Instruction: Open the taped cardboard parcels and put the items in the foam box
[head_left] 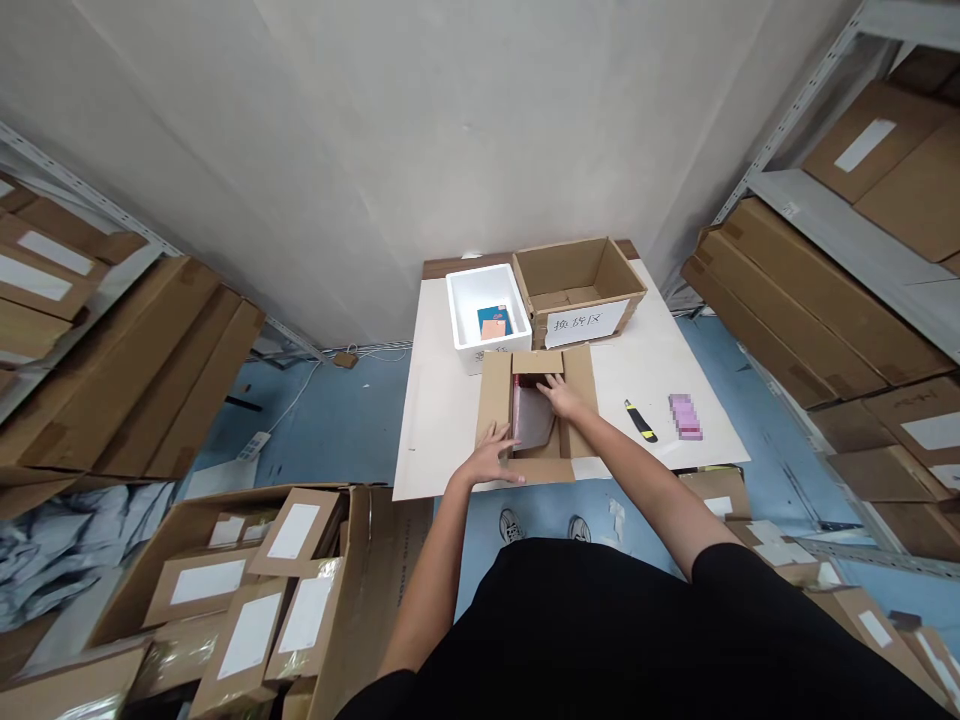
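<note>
A small open cardboard box (496, 395) sits at the near edge of a white table (442, 400). Inside it lies a flat item in a clear grey bag (531, 420) with a red edge. My left hand (491, 458) rests flat, fingers spread, on the box's left flap near its front corner. My right hand (561, 397) reaches into the box from the right, fingers stretched out and touching the bagged item.
Behind the box stand a white foam container (466, 300) with a blue item inside and a larger open carton (577, 290) bearing a white label. A yellow-black utility knife (640, 421) lies on the right. Cartons of parcels (247, 590) fill the floor at left; shelves of boxes flank both sides.
</note>
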